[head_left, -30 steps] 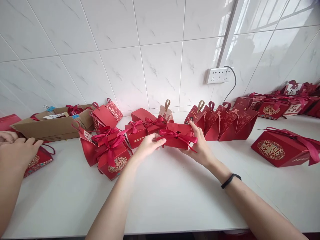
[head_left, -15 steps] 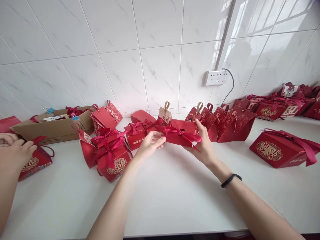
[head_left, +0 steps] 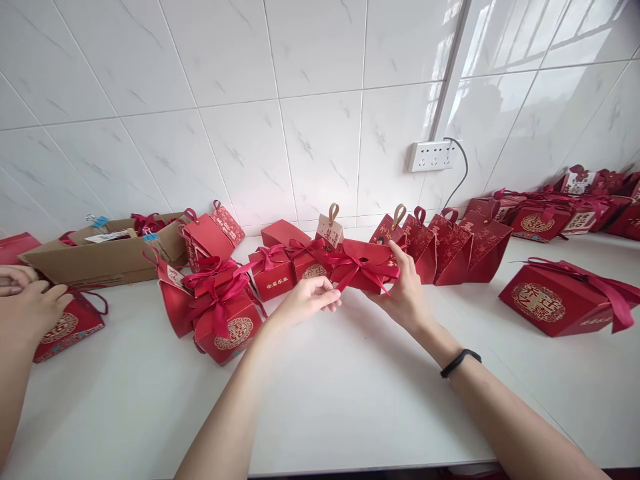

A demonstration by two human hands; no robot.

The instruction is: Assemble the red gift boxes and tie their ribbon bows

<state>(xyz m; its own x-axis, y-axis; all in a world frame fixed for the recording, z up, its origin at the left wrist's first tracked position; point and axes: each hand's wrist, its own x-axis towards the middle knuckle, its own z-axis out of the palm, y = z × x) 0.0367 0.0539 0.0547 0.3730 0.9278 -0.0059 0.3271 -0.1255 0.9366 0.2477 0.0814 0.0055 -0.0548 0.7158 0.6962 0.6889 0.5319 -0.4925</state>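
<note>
A red gift box (head_left: 367, 252) is tilted towards me above the white table, with a crimson ribbon (head_left: 361, 267) tied in a bow across its front. My right hand (head_left: 404, 287) grips the box at its right end, thumb on the upper edge and fingers beneath. At the bow's lower left, my left hand (head_left: 313, 299) pinches a ribbon tail between thumb and fingers. Just behind my left hand stand red boxes with bows, one of them a small box (head_left: 273, 277) with gold lettering.
Several red boxes with loops (head_left: 450, 250) line the wall. A bowed box (head_left: 555, 303) sits at right; more boxes (head_left: 220, 307) cluster left of centre. A cardboard tray (head_left: 115, 260) stands at back left, and a co-worker's hands (head_left: 33, 300) are by another red box (head_left: 75, 327).
My left hand has moved slightly down and right, drawing the ribbon tail downwards. My right hand keeps its grip on the box. At far left, the co-worker's ribbon has dropped lower.
</note>
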